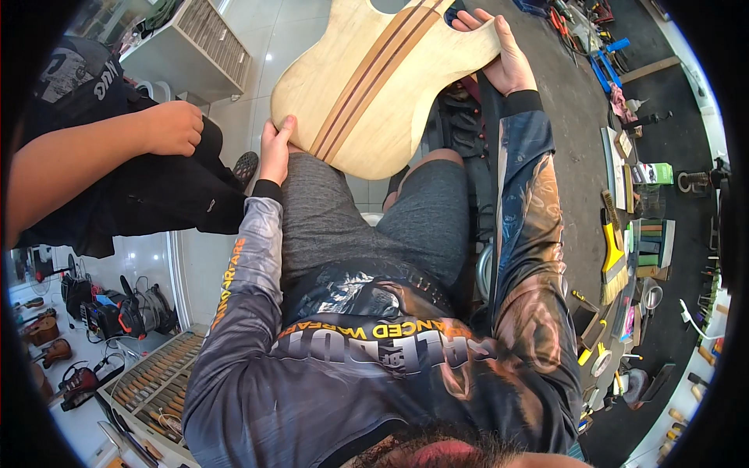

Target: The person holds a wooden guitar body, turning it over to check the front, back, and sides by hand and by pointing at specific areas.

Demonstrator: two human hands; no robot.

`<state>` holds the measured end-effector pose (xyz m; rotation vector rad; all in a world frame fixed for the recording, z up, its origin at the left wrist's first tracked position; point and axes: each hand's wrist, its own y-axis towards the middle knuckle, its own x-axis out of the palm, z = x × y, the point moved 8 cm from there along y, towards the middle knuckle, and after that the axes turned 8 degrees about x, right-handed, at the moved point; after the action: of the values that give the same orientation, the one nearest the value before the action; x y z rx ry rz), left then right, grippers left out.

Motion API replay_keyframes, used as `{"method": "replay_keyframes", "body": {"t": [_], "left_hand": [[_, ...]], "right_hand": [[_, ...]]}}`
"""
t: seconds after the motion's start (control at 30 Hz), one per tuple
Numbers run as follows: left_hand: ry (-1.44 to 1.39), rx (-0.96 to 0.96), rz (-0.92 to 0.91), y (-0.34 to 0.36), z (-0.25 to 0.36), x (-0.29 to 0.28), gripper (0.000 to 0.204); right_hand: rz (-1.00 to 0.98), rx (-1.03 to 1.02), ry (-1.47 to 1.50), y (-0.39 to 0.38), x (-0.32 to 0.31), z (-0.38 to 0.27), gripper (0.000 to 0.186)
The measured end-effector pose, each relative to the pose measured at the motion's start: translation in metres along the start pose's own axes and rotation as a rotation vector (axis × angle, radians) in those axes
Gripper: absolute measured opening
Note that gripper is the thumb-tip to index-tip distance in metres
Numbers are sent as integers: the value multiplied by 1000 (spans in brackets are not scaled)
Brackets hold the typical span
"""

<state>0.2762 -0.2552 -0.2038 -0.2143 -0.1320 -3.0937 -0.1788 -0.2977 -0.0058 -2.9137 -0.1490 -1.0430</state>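
An unpainted electric guitar body (pixel 382 90) of pale wood is held over my lap, tilted, with brown and dark stripes along its middle. Its top end runs out of the picture. My left hand (pixel 275 152) grips the lower left edge, thumb on the upper face and fingers mostly hidden beneath. At the pointed horn on the right, my right hand (pixel 509 61) supports the wood between thumb and fingers, and its fingertips show past the horn. The lower rounded end hangs just above my thighs in grey shorts (pixel 328 210).
To my right runs a dark workbench (pixel 573 148) with a yellow-handled brush (pixel 614 261), a blue clamp (pixel 605 66), sanding blocks and other tools. Close on my left sits another person, a hand (pixel 173 127) resting on a knee. A drawer cabinet (pixel 187 51) stands at the far left.
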Motion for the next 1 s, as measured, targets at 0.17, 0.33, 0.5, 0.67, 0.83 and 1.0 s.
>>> {"method": "replay_keyframes", "body": {"t": [0.17,0.33,0.5,0.67,0.83,1.0], "left_hand": [[12,-12,-10,1,-3,-1,57],[-6,-31,-3,-3,2,5,56],[-16,-12,16,-4,8,5,54],[877,758,172,0,111,42,69],[1054,863,-40,28,161,113,72],[1034,826,-106,41,156,136,77]], "right_hand": [[-8,8,-43,2,0,0,63],[-45,-21,-132,3,-5,1,67],[-71,-42,-240,4,-1,1,72],[-61,-59,-247,2,1,0,74],[-91,-54,-234,2,2,-1,77],[-51,-49,-199,4,-4,-2,75]]}}
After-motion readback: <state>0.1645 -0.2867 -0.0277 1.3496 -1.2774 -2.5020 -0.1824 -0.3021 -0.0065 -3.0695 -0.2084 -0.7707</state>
